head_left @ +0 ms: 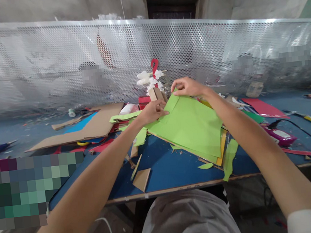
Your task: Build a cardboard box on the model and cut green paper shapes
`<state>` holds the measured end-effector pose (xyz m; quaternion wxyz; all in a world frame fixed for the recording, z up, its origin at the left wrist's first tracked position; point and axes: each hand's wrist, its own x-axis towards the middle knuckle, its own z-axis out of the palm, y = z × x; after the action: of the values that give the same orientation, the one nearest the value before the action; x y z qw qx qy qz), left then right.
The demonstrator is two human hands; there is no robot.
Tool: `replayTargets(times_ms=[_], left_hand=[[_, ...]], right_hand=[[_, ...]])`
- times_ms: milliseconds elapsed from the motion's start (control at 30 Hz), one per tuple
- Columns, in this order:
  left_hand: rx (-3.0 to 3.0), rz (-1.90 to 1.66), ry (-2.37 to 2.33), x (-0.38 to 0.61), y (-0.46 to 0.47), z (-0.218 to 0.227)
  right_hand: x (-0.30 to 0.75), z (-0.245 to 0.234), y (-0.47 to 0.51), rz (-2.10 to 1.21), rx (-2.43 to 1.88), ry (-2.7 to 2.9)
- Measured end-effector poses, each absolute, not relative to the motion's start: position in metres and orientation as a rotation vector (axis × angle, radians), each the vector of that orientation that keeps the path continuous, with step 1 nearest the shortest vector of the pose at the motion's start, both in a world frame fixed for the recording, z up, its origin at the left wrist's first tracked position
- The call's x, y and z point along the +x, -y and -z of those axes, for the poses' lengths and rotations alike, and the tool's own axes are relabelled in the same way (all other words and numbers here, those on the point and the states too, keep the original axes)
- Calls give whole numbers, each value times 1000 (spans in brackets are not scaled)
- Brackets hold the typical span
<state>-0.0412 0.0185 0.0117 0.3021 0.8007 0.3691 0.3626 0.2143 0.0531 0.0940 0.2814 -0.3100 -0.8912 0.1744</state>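
A large light green paper sheet lies on a stack of coloured sheets on the blue table. My left hand is closed, pinching the sheet's far left corner, where a flap is folded over. My right hand is closed too, pinching the sheet's far edge just to the right. Green offcuts lie around the stack. Behind my hands stands a small cardboard piece with white tufts and a red loop on top.
A big cardboard sheet lies at the left over blue and red paper. A red sheet, a pink glue gun with a black cable and yellow strips are at the right. A perforated metal screen closes the table's back. Cardboard scraps lie near the front edge.
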Motion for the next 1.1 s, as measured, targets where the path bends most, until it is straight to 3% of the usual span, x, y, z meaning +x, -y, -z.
replayTargets(times_ms=[600,1100], left_hand=[[2251,-869,-996,-44,-21,-13],[2393,-993,-873,-55,-24,-14]], right_hand=[[215,-92,-60,-411,-773,2476],[233,-100,-59,-476,-816,2303]])
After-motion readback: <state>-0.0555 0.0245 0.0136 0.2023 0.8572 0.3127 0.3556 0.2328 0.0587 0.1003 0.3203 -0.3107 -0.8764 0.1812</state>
